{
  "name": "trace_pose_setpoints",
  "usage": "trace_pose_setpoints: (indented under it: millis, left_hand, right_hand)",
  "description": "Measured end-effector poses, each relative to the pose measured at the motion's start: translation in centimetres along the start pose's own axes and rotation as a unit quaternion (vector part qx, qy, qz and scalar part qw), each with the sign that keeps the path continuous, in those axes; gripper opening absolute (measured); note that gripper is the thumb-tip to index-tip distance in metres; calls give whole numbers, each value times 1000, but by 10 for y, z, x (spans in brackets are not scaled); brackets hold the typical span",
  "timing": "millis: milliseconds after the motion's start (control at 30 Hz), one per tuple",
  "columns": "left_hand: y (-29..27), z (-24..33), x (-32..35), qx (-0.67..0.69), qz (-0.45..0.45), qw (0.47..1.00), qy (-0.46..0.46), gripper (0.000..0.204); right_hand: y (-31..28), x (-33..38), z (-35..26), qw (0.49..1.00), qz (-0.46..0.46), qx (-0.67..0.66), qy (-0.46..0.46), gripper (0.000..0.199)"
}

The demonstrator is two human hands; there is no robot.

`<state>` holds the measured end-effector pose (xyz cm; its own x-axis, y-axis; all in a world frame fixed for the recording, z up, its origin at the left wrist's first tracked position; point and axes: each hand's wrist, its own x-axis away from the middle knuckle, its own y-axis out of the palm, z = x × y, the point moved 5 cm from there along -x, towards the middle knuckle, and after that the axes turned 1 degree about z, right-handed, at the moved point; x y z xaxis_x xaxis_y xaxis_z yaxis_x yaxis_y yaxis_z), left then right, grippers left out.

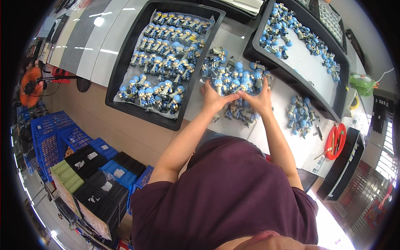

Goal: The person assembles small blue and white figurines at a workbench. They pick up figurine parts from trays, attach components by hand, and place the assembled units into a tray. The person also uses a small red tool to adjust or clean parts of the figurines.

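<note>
A heap of small blue-haired figurines point(235, 79) lies on the table in front of me. My left hand point(213, 100) cups its left side and my right hand point(261, 99) its right side. Both hands have fingers stretched along the outside, and the thumbs meet at the near edge. Pressed between them is a cluster of figurines; whether it is lifted off the table I cannot tell. More figurines point(241, 115) lie just below my thumbs. To the left, a black tray point(186, 106) lined with clear film holds rows of similar figurines, the nearest ones less neatly placed.
A larger black tray point(291, 74) at the right holds loose figurines. Another pile point(301, 116) lies before it, near a red dish point(336, 141) of tools. A green fan point(361, 85) stands far right. Blue crates point(54, 129) and an orange fan point(31, 86) are at left.
</note>
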<state>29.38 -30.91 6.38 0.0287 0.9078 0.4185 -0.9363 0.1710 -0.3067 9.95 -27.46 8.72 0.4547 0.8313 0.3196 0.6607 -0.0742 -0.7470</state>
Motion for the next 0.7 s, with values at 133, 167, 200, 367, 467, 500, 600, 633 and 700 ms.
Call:
trace_pose_setpoints:
  millis: [133,167,200,367,467,500,600,633,700]
  left_hand:
    - [1,9,1,11,-19,1000,8,128]
    - [2,10,1,6,-19,1000,15,128]
    - [3,11,0,0,-18,1000,23,128]
    - [9,7,-9,20,-29,998,59,107]
    - [12,5,-12,107,-76,990,46,100]
    - [11,6,-12,88,-60,992,60,94]
    - [10,8,-12,83,-46,994,44,92]
    - [12,10,-13,118,-73,990,34,94]
    - [15,16,-14,186,-126,974,15,98]
  right_hand:
    - [3,1,6,1000,-17,-3,25,128]
    - [3,1,7,999,-9,16,29,129]
    - [3,2,9,999,-1,35,32,129]
    - [-2,-3,14,1000,21,-23,-3,131]
    - [-4,-11,25,999,21,-48,-8,130]
    - [-4,-14,26,999,15,-43,-11,130]
    - [-8,-25,31,999,31,-11,-25,127]
    - [-10,-27,34,999,17,-38,-4,126]
    - [-7,-41,44,995,0,-100,-8,112]
